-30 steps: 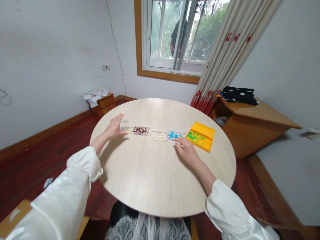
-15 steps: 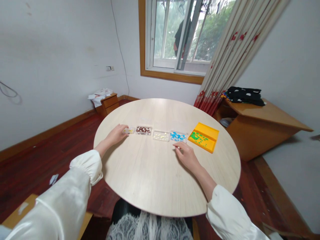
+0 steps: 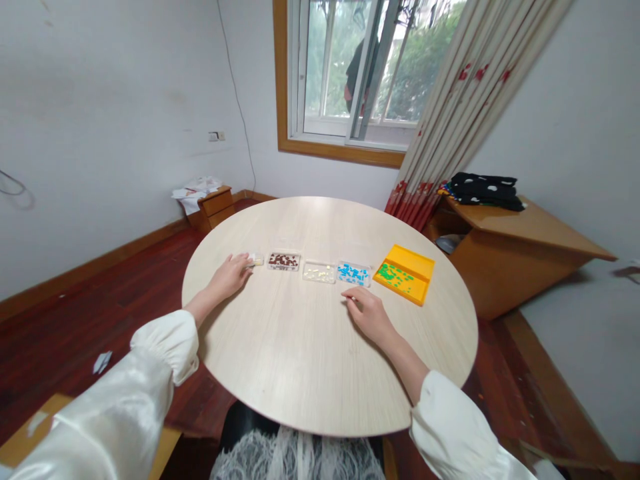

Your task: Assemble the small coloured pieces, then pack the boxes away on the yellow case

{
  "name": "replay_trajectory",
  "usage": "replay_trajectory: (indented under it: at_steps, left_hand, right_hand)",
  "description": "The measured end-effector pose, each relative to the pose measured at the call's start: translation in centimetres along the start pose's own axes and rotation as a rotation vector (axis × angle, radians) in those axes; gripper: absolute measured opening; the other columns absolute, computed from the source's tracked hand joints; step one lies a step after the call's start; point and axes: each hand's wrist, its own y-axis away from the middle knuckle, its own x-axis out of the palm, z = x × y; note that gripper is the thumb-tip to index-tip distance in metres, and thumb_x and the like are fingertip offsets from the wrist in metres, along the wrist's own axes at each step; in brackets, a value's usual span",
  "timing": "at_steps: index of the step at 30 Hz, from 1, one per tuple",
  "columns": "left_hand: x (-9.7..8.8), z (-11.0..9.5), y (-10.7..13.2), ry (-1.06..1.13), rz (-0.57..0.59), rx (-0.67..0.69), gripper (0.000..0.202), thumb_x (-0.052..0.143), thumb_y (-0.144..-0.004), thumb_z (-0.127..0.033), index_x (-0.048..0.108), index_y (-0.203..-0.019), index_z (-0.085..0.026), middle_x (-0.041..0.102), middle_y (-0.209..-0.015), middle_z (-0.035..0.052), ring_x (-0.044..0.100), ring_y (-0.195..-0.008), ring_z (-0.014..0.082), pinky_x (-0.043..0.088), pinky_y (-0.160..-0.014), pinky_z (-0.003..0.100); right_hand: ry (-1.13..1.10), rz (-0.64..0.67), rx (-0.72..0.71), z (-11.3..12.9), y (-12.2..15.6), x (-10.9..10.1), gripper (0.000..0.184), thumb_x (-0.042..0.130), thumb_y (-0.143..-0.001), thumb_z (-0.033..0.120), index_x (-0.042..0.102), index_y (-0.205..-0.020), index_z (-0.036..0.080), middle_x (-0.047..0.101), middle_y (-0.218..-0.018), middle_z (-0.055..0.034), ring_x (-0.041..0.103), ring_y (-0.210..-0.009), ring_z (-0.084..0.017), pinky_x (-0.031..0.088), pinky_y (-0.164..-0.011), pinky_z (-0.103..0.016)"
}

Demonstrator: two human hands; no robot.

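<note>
Five small trays stand in a row on the round wooden table (image 3: 310, 373). From the left: a clear tray of yellow pieces (image 3: 257, 260), a clear tray of dark red pieces (image 3: 283, 261), a clear tray of pale pieces (image 3: 319, 272), a clear tray of blue pieces (image 3: 353, 273) and an orange tray of green pieces (image 3: 405, 275). My left hand (image 3: 229, 275) lies on the table with its fingertips curled over the left end of the yellow-piece tray. My right hand (image 3: 367, 312) rests just in front of the blue-piece tray, apart from it, fingers pinched together. Whether a piece sits between them is too small to tell.
A low wooden cabinet (image 3: 515, 247) with folded dark cloth (image 3: 483, 188) stands to the right of the table. A small wooden drawer unit (image 3: 216, 205) with papers sits by the left wall. Behind are a window (image 3: 360, 73) and a curtain (image 3: 460, 107).
My right hand has drawn back from the blue-piece tray's near corner toward me. My left hand has come down from open above the yellow-piece tray onto its left end.
</note>
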Motion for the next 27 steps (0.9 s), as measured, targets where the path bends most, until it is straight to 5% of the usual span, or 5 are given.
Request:
replay_trajectory:
  at_steps: [6,10,13,18,27]
  left_hand:
    - [-1.9,-1.2,-2.2,-0.112,0.04,-0.092,0.042,0.056,-0.079,-0.036,0.055,-0.113,-0.011,0.06,-0.118,0.018,0.054,-0.113,0.0292,0.027,-0.106,0.05]
    - [-3.0,-2.4,-4.7,-0.05,-0.063,0.018,0.092,0.07,-0.067,-0.041,0.022,-0.14,-0.011,0.031,-0.145,0.0226,0.03,-0.134,0.0318,0.019,-0.109,0.052]
    - [-3.1,-3.5,-6.6,-0.008,-0.038,0.125,0.103,0.071,-0.065,-0.046,0.013,-0.143,-0.013,0.023,-0.148,0.0225,0.022,-0.137,0.0323,0.015,-0.11,0.054]
    - [-1.8,-4.5,-7.4,0.036,0.021,0.208,0.094,0.072,-0.065,-0.039,0.023,-0.14,-0.013,0.03,-0.146,0.0211,0.027,-0.135,0.0329,0.016,-0.11,0.054]
    - [-0.2,-4.8,-2.8,0.203,-0.128,0.31,0.047,0.054,-0.08,-0.028,0.048,-0.124,-0.015,0.056,-0.121,0.0144,0.05,-0.111,0.0255,0.041,-0.098,0.045]
  right_hand:
    - [0.001,0.031,-0.018,0.6,0.0,-0.2,0.02,0.044,-0.078,0.008,0.06,-0.083,0.018,0.066,-0.081,-0.0064,0.061,-0.08,-0.018,0.049,-0.073,-0.032]
    - [-0.011,0.022,-0.004,0.5,0.0,-0.2,0.02,0.045,-0.077,0.008,0.061,-0.083,0.019,0.066,-0.082,-0.006,0.061,-0.08,-0.018,0.049,-0.074,-0.032]
    - [-0.02,0.003,0.002,0.2,0.0,0.0,0.021,0.045,-0.077,0.007,0.061,-0.082,0.019,0.066,-0.082,-0.0055,0.061,-0.079,-0.017,0.049,-0.073,-0.031]
    - [-0.026,0.0,0.01,0.0,0.1,0.1,0.02,0.045,-0.078,0.008,0.061,-0.082,0.019,0.066,-0.082,-0.0052,0.061,-0.079,-0.017,0.049,-0.073,-0.031]
    - [-0.045,0.02,0.027,0.0,0.0,0.1,0.019,0.046,-0.077,0.009,0.061,-0.08,0.019,0.066,-0.079,-0.0047,0.061,-0.078,-0.017,0.048,-0.072,-0.031]
